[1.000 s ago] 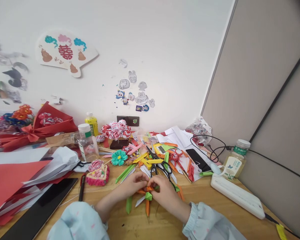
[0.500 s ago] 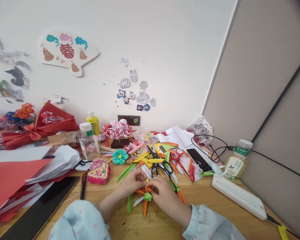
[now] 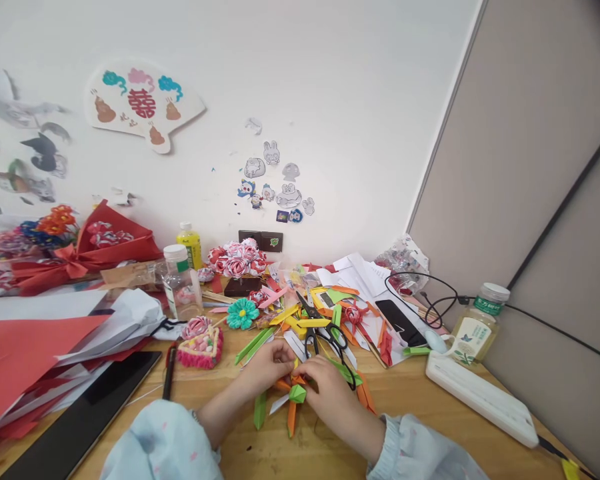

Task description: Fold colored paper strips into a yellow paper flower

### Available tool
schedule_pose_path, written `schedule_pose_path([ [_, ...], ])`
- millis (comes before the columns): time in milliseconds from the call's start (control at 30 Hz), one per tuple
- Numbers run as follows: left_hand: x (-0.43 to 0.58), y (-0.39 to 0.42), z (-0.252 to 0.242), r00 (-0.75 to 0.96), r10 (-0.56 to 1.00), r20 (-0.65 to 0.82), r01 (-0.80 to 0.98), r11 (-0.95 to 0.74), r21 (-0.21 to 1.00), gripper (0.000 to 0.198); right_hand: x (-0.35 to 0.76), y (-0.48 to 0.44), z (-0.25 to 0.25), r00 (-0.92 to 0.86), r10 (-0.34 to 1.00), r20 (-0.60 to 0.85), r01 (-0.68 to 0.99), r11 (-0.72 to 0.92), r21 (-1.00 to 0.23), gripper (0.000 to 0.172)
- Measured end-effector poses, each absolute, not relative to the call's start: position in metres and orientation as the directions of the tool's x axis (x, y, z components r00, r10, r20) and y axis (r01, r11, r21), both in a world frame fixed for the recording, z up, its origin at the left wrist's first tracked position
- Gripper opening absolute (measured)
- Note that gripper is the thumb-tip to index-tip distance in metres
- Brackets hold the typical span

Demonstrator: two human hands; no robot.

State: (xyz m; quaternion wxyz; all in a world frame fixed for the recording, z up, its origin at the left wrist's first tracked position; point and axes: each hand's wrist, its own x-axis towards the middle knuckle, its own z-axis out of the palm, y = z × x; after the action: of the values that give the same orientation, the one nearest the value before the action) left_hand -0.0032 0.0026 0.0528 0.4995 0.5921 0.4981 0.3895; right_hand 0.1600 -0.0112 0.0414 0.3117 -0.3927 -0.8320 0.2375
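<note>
Two-handed, at lower centre of frame: pinching small folded orange paper piece (image 3: pixel 298 381) between fingertips of left hand (image 3: pixel 269 365) and right hand (image 3: pixel 329 383); seemingly mid-shaping, next requiring steady pressure.

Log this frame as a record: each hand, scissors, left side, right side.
left hand: fingertips at small orange folded paper; exact grip hidden
right hand: fingertips at the same piece; exact grip hidden
scissors: beyond the hands, a yellow paper strip across them
left side: red paper sheet, heart-shaped craft piece
right side: phone, white-capped bottle
</note>
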Motion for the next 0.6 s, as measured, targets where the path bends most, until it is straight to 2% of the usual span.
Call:
schedule_pose_path([
  [233,-0.0019,0.0009,0.0542,0.182,0.98,-0.079,0.27,0.028,0.962,0.008,0.1608,-0.0144,0.0398,-0.515,0.774,0.368,0.49,0.618,-0.615,0.029],
  [433,-0.0024,-0.0017,0.0569,0.156,0.982,-0.105,0.312,0.052,0.949,0.018,0.1614,-0.0165,0.0393,-0.551,0.725,0.414,0.468,0.679,-0.566,0.027],
  [600,-0.0012,-0.0016,0.0571,0.139,0.982,-0.127,0.301,0.08,0.95,0.018,0.1622,-0.0154,0.0383,-0.582,0.682,0.443,0.435,0.721,-0.538,0.026],
])
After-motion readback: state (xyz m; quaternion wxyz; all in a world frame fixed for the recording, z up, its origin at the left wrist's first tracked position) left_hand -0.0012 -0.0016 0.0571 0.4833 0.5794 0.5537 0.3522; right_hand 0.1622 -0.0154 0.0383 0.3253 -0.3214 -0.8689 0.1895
